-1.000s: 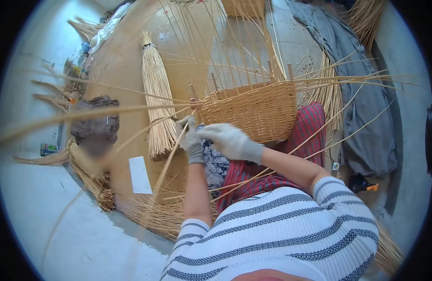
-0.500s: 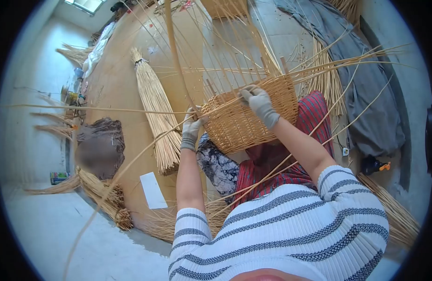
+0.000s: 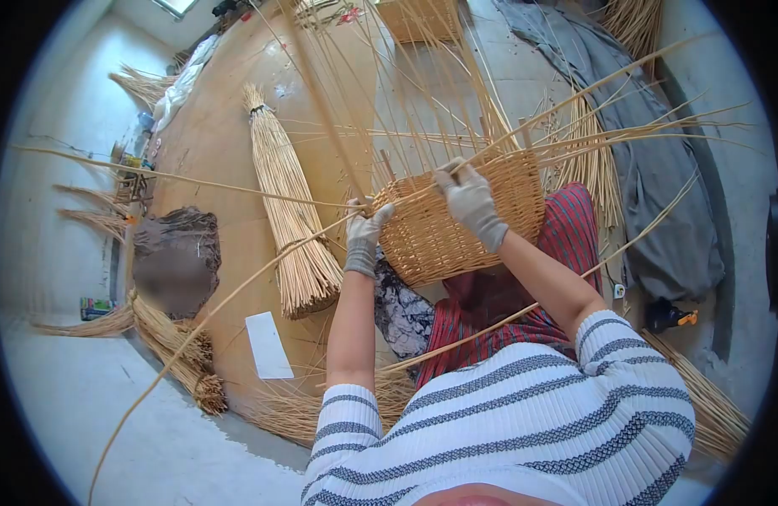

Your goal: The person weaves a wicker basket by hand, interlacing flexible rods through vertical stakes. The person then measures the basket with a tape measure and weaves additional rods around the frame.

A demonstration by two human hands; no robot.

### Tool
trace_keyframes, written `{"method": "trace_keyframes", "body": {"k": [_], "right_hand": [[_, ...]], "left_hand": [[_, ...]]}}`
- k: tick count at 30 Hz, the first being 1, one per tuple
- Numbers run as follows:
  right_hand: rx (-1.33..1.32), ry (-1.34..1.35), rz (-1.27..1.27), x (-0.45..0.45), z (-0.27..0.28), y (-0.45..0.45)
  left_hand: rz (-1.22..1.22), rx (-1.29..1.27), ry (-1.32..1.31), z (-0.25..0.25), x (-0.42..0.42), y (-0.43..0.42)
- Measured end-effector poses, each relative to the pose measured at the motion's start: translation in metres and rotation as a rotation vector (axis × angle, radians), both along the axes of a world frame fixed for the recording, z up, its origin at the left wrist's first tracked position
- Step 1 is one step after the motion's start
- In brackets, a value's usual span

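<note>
A partly woven wicker basket (image 3: 456, 228) rests against my lap, with long wicker rods rising and fanning out from its rim. My left hand (image 3: 365, 232), in a pale glove with a grey cuff, is closed at the basket's left corner, around rods that cross there. My right hand (image 3: 471, 198), gloved the same way, is at the upper rim right of the middle, its fingers pinched on wicker rods. One long rod (image 3: 205, 319) curves from the left corner down to the lower left.
A tied wicker bundle (image 3: 289, 202) lies left of the basket, near a white sheet (image 3: 268, 346) and a dark plastic bag (image 3: 178, 257). Grey cloth (image 3: 659, 194) and loose rods (image 3: 593, 156) are at the right. Another basket (image 3: 417, 21) stands at the far side.
My right hand has moved from beside my left hand to the upper rim and now pinches rods there. My left hand has stayed at the left corner. A rod at the right has swung upward.
</note>
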State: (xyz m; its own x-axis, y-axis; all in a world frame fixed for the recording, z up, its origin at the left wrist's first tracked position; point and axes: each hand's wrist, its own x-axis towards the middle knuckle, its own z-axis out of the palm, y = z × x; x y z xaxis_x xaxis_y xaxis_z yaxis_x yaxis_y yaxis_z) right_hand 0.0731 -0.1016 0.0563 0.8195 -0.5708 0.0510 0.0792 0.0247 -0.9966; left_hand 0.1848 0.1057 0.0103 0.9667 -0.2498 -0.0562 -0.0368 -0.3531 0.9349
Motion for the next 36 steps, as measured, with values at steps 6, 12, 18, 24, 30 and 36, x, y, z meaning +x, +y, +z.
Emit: {"method": "trace_keyframes", "body": {"k": [6,12,18,24,30,36], "right_hand": [[-0.658,-0.042,0.300,0.107,0.064,0.021],[-0.598,0.408,0.364,0.176,0.032,0.020],[-0.923,0.438,-0.068,0.157,0.032,0.033],[0.161,-0.289,-0.066,0.000,-0.018,-0.013],[0.570,-0.010,-0.147,-0.029,-0.030,-0.049],[0.414,0.032,-0.115,-0.019,-0.030,-0.049]], "left_hand": [[0.049,-0.140,0.042,0.003,-0.007,-0.008],[0.160,-0.254,0.057,-0.023,0.003,-0.011],[0.166,-0.634,0.353,-0.008,-0.017,-0.007],[0.228,-0.543,0.213,-0.032,-0.006,-0.009],[0.630,0.030,-0.223,-0.043,-0.052,-0.023],[-0.118,-0.107,0.230,0.053,-0.035,-0.083]]}}
